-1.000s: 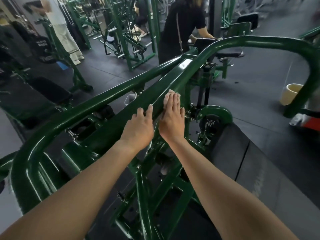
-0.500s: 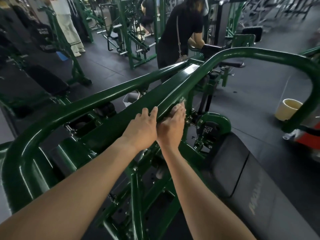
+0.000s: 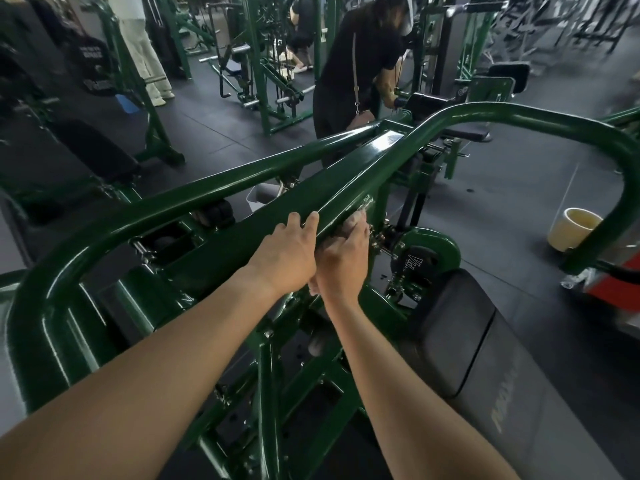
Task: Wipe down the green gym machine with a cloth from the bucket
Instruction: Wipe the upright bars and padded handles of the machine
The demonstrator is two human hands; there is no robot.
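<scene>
Right hand [image 3: 341, 261] curled round a pale crumpled cloth [image 3: 354, 221] (mostly hidden by the fingers), pressed against the right face of the slanted middle beam of the glossy green steel gym machine [image 3: 311, 192]. Left hand [image 3: 287, 258] touching alongside, fingers laid together over the beam's top. Far right on the floor, well apart, a cream round plastic bucket [image 3: 573, 230].

Dark floor [image 3: 519, 188] bears the green gym machine [image 3: 221, 237] and a bucket [image 3: 573, 230].

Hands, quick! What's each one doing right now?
Left hand: open, resting on the green beam.
Right hand: holding the cloth against the beam's side.
</scene>
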